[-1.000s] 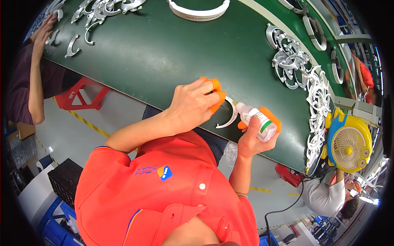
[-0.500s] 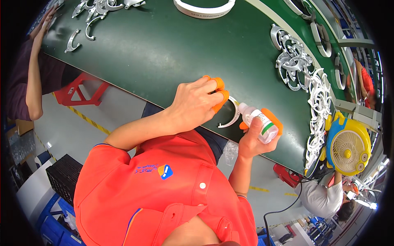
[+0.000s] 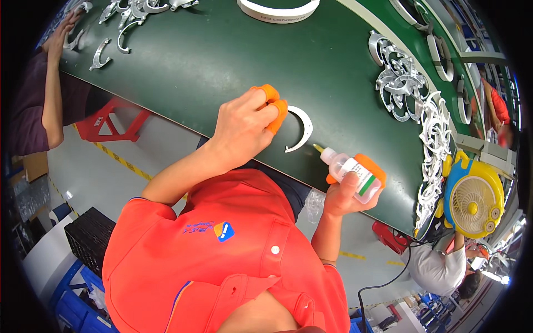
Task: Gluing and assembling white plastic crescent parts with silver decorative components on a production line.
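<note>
White label [image 3: 358, 172], printed; right grip [image 3: 347, 198] clasps bottle [image 3: 337, 162], left grip [image 3: 244, 126] pinches white arc [image 3: 305, 126].

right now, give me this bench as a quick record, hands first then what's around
left hand: holds white curved part; orange finger covers worn
right hand: holds squeeze bottle; yellow tip toward the part, not touching
table: green
picture right: silver pile, white pile, yellow-and-blue fan
top middle: white band
upper left: loose silver pieces, co-worker's hand
</note>
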The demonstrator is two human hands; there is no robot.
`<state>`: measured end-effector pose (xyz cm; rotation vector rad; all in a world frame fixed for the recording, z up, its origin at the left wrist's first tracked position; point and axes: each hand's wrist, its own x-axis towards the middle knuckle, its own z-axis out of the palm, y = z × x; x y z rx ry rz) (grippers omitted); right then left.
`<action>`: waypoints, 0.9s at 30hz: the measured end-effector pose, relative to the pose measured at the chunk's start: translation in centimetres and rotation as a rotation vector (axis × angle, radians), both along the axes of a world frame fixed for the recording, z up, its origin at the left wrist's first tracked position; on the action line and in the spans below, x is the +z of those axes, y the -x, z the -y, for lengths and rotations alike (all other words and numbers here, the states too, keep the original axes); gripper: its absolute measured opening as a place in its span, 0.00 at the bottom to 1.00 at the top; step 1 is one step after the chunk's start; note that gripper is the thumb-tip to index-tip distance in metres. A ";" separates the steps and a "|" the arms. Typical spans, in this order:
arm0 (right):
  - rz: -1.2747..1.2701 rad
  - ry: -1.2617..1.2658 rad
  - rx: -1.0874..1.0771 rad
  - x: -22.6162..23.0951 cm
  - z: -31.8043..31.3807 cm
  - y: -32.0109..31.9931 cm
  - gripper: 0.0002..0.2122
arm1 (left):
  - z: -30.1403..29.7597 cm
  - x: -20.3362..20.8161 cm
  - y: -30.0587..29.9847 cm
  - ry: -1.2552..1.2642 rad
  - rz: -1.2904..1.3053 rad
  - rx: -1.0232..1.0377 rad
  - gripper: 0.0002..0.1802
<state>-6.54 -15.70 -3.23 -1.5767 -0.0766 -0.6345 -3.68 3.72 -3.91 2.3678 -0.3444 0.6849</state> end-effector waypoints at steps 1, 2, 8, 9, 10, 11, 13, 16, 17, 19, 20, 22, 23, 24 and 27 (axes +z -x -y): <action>-0.004 0.000 0.032 -0.4 0.2 0.2 0.20 | 0.0 0.0 0.0 -0.001 -0.002 0.001 0.07; 0.028 0.091 0.045 -1.1 0.7 0.2 0.20 | 0.1 0.0 0.0 0.006 0.002 -0.001 0.07; -0.020 0.082 0.091 -1.3 0.7 0.7 0.19 | 0.1 -0.1 -0.1 0.010 0.019 -0.004 0.07; -0.021 0.082 0.092 -1.3 0.6 0.7 0.19 | 0.1 -0.2 -0.1 0.014 0.027 -0.008 0.07; -0.002 0.106 0.096 -1.4 0.6 0.6 0.19 | 0.1 -0.2 -0.1 0.014 0.026 -0.008 0.07; 0.018 0.129 0.099 -1.5 0.6 0.7 0.18 | 0.1 -0.2 -0.1 0.007 0.023 -0.005 0.07; 0.016 0.094 0.102 -1.5 0.6 0.7 0.18 | 0.1 -0.2 -0.1 0.000 0.020 -0.001 0.08; 0.015 0.074 0.103 -1.3 0.6 0.7 0.18 | 0.0 -0.2 -0.1 -0.001 0.015 -0.004 0.08; 0.017 0.090 0.100 -1.3 0.6 0.7 0.17 | 0.0 -0.2 -0.1 -0.006 0.016 -0.004 0.08; 0.019 0.095 0.090 -1.4 0.6 0.7 0.17 | 0.1 -0.1 0.0 -0.011 0.016 -0.005 0.08; 0.021 0.101 0.080 -1.5 0.6 0.7 0.17 | 0.1 -0.1 0.0 -0.008 0.016 -0.005 0.08; 0.018 0.120 0.073 -1.4 0.6 0.8 0.17 | 0.1 -0.1 0.0 -0.004 0.015 -0.005 0.08; 0.015 0.140 0.066 -1.3 0.6 0.8 0.18 | 0.1 -0.1 0.1 -0.007 0.010 -0.005 0.08; 0.013 0.140 0.068 -1.3 0.6 0.8 0.18 | 0.1 -0.1 0.1 -0.010 0.004 -0.006 0.09; -0.019 0.101 0.080 -1.4 0.7 0.7 0.18 | 0.0 -0.2 0.2 -0.026 -0.046 -0.010 0.10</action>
